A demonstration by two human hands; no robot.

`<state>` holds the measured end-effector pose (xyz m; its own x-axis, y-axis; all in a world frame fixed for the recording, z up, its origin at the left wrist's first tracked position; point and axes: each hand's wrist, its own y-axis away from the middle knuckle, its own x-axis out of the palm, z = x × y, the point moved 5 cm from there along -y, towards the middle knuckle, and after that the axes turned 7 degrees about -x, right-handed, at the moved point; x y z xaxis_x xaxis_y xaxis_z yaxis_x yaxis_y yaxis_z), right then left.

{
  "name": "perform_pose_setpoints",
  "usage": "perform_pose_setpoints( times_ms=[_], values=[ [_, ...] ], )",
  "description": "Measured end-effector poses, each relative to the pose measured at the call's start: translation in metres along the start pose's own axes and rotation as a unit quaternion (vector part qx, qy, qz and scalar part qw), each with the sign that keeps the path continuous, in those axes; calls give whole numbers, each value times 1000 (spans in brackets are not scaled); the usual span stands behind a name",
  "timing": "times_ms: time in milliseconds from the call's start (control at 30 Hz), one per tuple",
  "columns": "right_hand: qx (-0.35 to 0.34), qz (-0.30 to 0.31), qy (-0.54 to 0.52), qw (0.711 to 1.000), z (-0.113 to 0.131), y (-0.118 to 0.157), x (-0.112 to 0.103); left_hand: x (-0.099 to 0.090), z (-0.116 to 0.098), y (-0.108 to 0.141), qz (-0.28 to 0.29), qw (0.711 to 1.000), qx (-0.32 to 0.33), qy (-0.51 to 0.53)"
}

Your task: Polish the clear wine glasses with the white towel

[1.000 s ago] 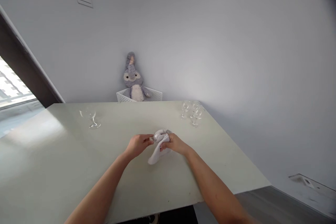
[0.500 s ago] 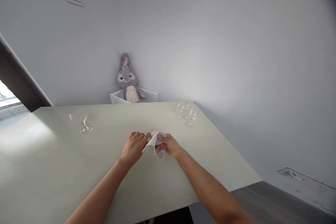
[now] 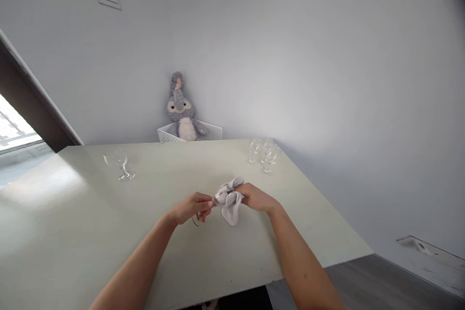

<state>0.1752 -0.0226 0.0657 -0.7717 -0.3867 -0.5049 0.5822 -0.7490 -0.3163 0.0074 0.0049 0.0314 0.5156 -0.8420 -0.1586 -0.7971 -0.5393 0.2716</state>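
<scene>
My left hand [image 3: 196, 207] is closed around the stem of a stemmed glass [image 3: 214, 201], whose foot shows as a thin curved edge below the fingers. Most of the glass's bowl is hidden by a white cloth [image 3: 231, 209]. My right hand [image 3: 254, 197] grips the cloth, its fingers largely covered by the bunched fabric, and the cloth is wrapped about the bowl. One loose corner hangs down toward the table. Both hands are held close together above the near middle of the pale table [image 3: 203, 261].
One stemmed glass [image 3: 125, 169] stands at the left of the table. Three more stemmed glasses [image 3: 268, 157] are grouped near the far right corner. Behind the far edge, a grey plush toy [image 3: 186, 126] sits in a white perforated basket [image 3: 214, 131] against the wall.
My left hand has turned, so its thumb and fingers now show around the stem. My right hand has moved right, and the cloth has bunched up around the bowl. The view has shifted slightly.
</scene>
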Motion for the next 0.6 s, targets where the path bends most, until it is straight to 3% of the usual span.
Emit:
perform_pose_setpoints(
  times_ms=[33,100,167,200,233,300,367,400,500,600],
  values=[
    [0,-31,18,999,-5,1,-4,-3,2,0,-10,1000,-5,19],
    [-6,-158,78,984,-14,3,-17,-13,7,-1,-53,997,-13,56],
    [-22,-307,173,936,-15,8,-26,-28,14,-2,-136,987,-18,83],
    [-37,-342,225,912,-12,9,-23,-37,18,-1,-189,978,-22,83],
    [-53,-338,275,898,-7,6,-16,-44,22,-1,-241,967,-26,71],
    [-83,-238,361,898,2,-6,10,-51,26,-1,-308,950,-42,-20],
    [-99,-132,418,893,8,-18,37,-47,26,-4,-328,929,-60,-163],
    [-98,-109,436,888,9,-21,46,-41,24,-5,-327,915,-61,-228],
    [-58,-148,413,897,5,-26,47,-19,12,-7,-316,878,-21,-358],
    [21,-266,233,935,-15,-21,24,-1,3,-7,-298,865,20,-404]
  ],
)
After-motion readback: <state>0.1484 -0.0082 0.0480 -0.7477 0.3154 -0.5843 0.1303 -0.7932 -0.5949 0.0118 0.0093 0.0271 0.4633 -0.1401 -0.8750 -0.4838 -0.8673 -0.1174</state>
